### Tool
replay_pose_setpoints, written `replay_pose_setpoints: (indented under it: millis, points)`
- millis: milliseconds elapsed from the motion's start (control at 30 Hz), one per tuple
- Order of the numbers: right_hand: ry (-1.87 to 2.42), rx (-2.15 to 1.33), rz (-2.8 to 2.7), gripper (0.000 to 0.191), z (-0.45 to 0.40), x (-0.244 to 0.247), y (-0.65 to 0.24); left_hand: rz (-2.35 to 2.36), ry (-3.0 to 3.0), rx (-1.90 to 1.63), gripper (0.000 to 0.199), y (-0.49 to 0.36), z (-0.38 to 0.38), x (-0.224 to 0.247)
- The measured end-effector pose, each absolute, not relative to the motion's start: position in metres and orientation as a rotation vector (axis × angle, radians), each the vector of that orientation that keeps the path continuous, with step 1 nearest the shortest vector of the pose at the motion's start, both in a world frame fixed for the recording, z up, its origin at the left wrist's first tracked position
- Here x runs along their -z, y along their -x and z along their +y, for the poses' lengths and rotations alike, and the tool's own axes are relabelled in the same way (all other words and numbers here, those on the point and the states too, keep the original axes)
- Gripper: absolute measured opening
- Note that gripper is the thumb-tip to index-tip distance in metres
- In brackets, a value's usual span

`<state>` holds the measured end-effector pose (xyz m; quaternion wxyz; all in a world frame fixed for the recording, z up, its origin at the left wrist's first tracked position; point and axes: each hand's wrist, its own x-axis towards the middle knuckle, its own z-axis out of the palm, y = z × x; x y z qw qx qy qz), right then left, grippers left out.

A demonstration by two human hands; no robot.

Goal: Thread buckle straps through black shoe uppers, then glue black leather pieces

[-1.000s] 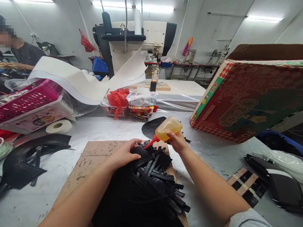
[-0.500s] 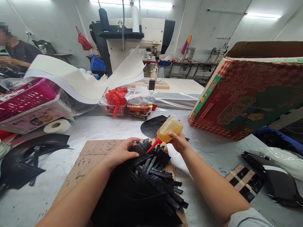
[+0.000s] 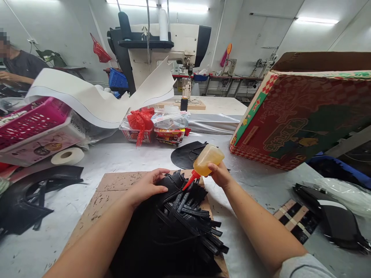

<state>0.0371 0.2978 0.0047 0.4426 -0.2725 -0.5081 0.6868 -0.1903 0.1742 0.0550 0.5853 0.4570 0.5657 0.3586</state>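
Observation:
My right hand (image 3: 220, 174) is closed round a squeeze bottle (image 3: 209, 159) of yellowish liquid, tilted with its red nozzle pointing down and left. The nozzle tip is at the black leather piece (image 3: 172, 183), beside its woven straps (image 3: 181, 206); whether it touches cannot be made out. My left hand (image 3: 152, 186) grips that piece near its upper edge, thumb on top, the other fingers partly hidden behind. Under it lies more black material (image 3: 139, 247), on a brown cardboard sheet (image 3: 111, 183). Strap ends stick out loosely to the right.
Behind my hands lies another black leather piece (image 3: 185, 154). Food tubs (image 3: 169, 135) stand before a sewing machine (image 3: 162, 54). A large carton (image 3: 313, 119) rises on the right; a pink basket (image 3: 34, 119) and tape roll (image 3: 67, 155) sit left. A person (image 3: 20, 61) sits far left.
The nozzle tip has moved slightly to the right and down along the leather piece. My left hand keeps its hold. The whole view has shifted a little.

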Motion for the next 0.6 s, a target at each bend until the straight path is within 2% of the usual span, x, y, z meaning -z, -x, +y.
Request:
replay_pose_setpoints:
  millis: [300, 500, 600]
  points:
    - [0.689, -1.711, -1.111, 0.057, 0.297, -0.009, -0.05, 1.392, -1.091, -0.831, 0.062, 0.192, 0.175, -0.053]
    - [0.57, -2.035, -0.451, 0.058, 0.257, -0.013, -0.101, 1.811, -1.303, -0.777, 0.067, 0.203, 0.158, -0.071]
    - [0.506, -2.04, -0.206, 0.061, 0.222, -0.004, -0.134, 1.996, -1.397, -0.707, 0.067, 0.218, 0.128, -0.081]
